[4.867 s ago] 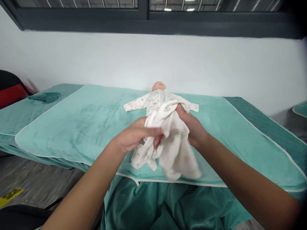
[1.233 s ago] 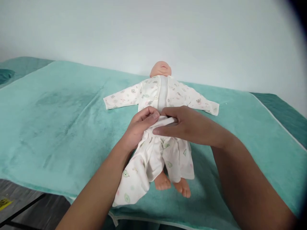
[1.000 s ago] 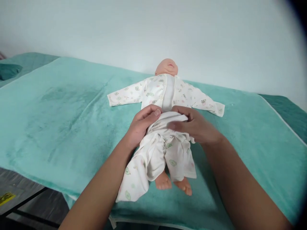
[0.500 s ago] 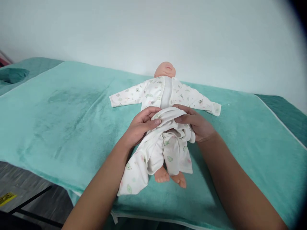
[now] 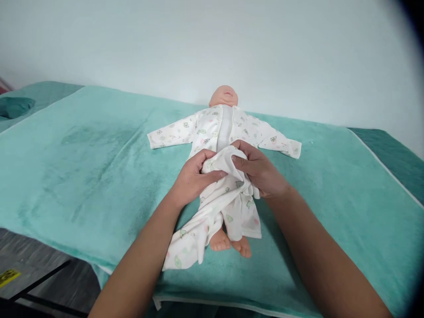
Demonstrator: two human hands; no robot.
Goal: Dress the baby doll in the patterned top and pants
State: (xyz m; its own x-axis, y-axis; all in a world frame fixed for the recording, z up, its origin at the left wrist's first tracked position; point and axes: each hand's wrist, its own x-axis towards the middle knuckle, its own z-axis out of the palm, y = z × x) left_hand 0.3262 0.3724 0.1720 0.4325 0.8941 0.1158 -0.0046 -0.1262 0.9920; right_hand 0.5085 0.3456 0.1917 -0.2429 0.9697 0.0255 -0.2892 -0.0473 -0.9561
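Start at the hands. What do you have out there?

On my feed, the left hand (image 5: 194, 180) pinches the bunched top of a white soft-cloth garment with small green and pink prints (image 5: 217, 205), its thumb laid over the fabric. The right hand (image 5: 261, 174) nips the same garment a little farther along, thumb pressing from above.

And where is that garment?

Over the lower half of a baby doll with a smooth pink plastic head (image 5: 221, 96), which I'll use as my landmark. One long part trails on the left hand's side of the doll's feet (image 5: 220, 241). I can't tell from here whether the doll's legs are inside it.

How does the doll lie?

On its back, head away from me. The sleeves of its white printed jacket (image 5: 208, 126) reach out to both sides, and a pale grey strip (image 5: 225, 126) shows between the parted front edges.

Farther out?

Under the doll I see a mint-green plush blanket with pale edging (image 5: 109, 168); past its head, a plain white wall (image 5: 212, 44). Well away from the doll on the left hand's side, I make out a crumpled dark teal cloth (image 5: 16, 107) and, lower down, a yellow label with black print (image 5: 8, 277).
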